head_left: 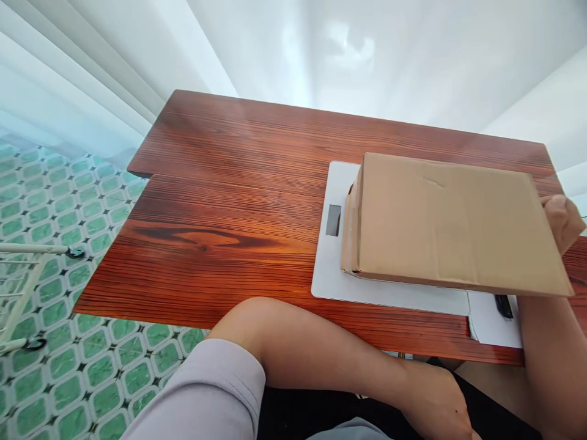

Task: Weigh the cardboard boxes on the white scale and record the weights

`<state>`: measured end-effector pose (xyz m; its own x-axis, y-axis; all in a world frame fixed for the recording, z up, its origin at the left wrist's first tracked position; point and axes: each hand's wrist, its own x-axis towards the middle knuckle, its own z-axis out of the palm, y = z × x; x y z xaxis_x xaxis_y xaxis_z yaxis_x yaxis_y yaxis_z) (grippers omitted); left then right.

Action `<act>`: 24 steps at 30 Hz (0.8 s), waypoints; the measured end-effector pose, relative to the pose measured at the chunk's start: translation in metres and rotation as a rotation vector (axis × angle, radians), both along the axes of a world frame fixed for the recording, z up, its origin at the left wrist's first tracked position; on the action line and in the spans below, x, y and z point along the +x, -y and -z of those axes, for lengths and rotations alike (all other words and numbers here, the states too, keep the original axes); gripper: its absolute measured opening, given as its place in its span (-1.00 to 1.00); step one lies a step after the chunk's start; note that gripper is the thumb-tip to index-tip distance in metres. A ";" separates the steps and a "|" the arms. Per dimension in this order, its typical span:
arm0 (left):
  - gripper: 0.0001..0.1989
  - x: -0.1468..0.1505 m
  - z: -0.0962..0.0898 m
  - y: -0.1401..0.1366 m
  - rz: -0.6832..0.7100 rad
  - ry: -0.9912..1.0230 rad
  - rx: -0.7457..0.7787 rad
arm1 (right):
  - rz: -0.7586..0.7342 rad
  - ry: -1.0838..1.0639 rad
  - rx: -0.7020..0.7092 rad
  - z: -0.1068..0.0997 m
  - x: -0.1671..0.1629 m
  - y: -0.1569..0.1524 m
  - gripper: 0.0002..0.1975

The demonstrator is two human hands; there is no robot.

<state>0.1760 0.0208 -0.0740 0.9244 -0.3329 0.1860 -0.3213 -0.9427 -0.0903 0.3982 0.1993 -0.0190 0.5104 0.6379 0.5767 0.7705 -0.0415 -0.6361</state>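
Bright, cool, diffuse light is strongest at the pale curtain along the top, where a glaring patch washes out the folds and a milky sheen spreads over the far part of the table. Shading is soft: the cardboard box is evenly lit on top and darker on its left side, while the black cloth below loses nearly all detail. Wide-angle stretching skews the tiled floor toward the left edge.
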 end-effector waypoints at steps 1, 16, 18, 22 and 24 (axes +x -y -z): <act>-0.59 -0.001 -0.002 -0.002 0.005 -0.011 0.024 | -0.039 -0.008 0.033 0.001 -0.002 -0.001 -0.53; -0.74 -0.014 -0.008 -0.018 0.031 0.149 0.012 | -0.183 0.246 0.013 0.008 -0.006 0.003 -0.65; -0.74 -0.014 -0.008 -0.019 0.071 0.185 0.028 | -0.164 0.286 0.006 0.011 -0.006 0.002 -0.65; -0.74 -0.015 -0.006 -0.021 0.121 0.266 0.054 | -0.174 0.286 -0.019 0.016 -0.005 -0.001 -0.66; -0.74 -0.015 -0.007 -0.023 0.119 0.285 0.069 | -0.187 0.261 -0.037 0.016 -0.005 -0.001 -0.67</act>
